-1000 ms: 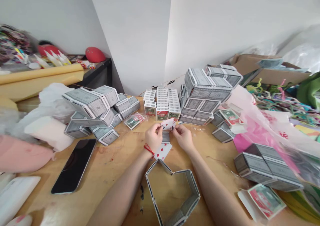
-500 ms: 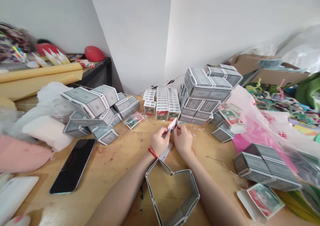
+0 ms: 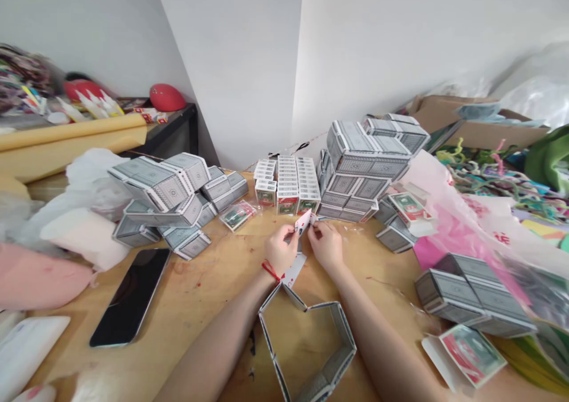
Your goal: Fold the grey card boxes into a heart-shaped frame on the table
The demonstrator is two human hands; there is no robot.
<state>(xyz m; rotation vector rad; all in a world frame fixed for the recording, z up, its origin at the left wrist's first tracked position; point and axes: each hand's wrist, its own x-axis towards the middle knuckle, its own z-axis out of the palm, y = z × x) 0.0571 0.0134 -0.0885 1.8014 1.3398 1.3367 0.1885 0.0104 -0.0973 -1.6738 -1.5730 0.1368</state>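
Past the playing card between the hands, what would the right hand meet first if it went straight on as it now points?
The right hand would probably meet the row of card boxes beside the tall grey stack; depth is hard to judge here.

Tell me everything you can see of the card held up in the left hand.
The playing card looks like thin paper, its visible face white with red and dark marks. It tilts above the wooden table, pinched in the left hand. The right hand is close by its right edge; contact there is unclear.
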